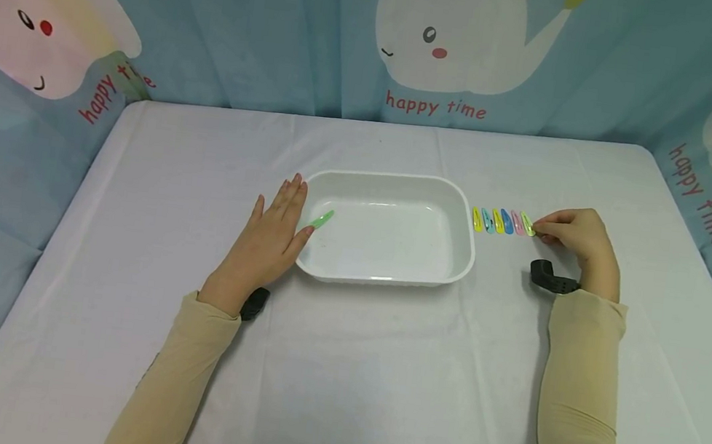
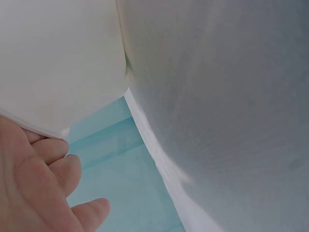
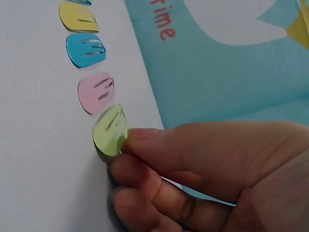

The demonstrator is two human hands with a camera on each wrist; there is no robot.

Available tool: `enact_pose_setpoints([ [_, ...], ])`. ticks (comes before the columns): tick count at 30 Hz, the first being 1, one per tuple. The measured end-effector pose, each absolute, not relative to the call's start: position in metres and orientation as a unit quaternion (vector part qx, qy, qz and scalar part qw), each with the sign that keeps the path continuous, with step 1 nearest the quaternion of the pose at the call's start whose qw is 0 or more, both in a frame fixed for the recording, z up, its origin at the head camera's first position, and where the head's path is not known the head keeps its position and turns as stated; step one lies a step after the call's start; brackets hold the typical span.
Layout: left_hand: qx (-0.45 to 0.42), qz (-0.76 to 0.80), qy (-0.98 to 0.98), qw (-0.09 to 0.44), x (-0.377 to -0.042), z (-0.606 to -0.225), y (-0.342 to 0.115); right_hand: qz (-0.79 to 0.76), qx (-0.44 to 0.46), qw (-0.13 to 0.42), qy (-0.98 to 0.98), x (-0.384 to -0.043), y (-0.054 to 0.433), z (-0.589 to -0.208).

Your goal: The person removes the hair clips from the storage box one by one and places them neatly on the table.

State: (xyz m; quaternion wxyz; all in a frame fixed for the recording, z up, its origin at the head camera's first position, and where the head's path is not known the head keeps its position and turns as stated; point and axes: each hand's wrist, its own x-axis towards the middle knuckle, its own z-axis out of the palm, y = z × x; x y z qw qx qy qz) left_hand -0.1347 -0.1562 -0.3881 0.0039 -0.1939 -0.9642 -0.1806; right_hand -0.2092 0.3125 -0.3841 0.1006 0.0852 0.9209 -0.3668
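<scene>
My right hand sits on the table to the right of the white plastic tub. Its thumb and fingers are curled and pinch the near end of a light green hair clip. That clip is the last one on the right in a short row of snap clips (yellow, blue, pink and green ones, side by side). Each clip is thin, flat and shiny, with a rounded end, and its long side points away from me. In the right wrist view I see the green clip tipped up a little in my fingertips, with the pink clip just beside it and flat on the cloth. The row lies between my right hand and the tub, so this hand is much nearer to the clips.

My left hand is flat and open, fingers straight, and rests against the left side of the tub. A darker green clip lies across the tub's left rim, just by those fingers. The tub is smooth, with round corners, and I see nothing on its floor.

A soft white cloth covers the table. Behind it hangs a blue curtain with cartoon whales.
</scene>
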Motion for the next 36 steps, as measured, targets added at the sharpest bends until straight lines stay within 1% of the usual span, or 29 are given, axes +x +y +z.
enact_pose_setpoints([
  [9,-0.191,-0.178,-0.965,0.002,-0.134,-0.388,-0.156,-0.414,0.082,0.116,0.899,-0.210,0.320,-0.385],
  [21,-0.191,-0.183,-0.965,-0.004,-0.134,-0.388,-0.157,-0.469,0.106,0.059,0.875,-0.205,0.311,-0.375],
  [28,-0.193,-0.184,-0.964,0.000,-0.135,-0.388,-0.157,-0.558,0.044,0.029,0.828,-0.206,0.293,-0.363],
  [33,-0.191,-0.186,-0.964,-0.001,-0.135,-0.388,-0.157,-0.612,-0.011,0.033,0.790,-0.204,0.273,-0.350],
  [36,-0.191,-0.184,-0.964,-0.007,-0.134,-0.387,-0.158,-0.610,-0.043,0.040,0.790,-0.202,0.259,-0.343],
])
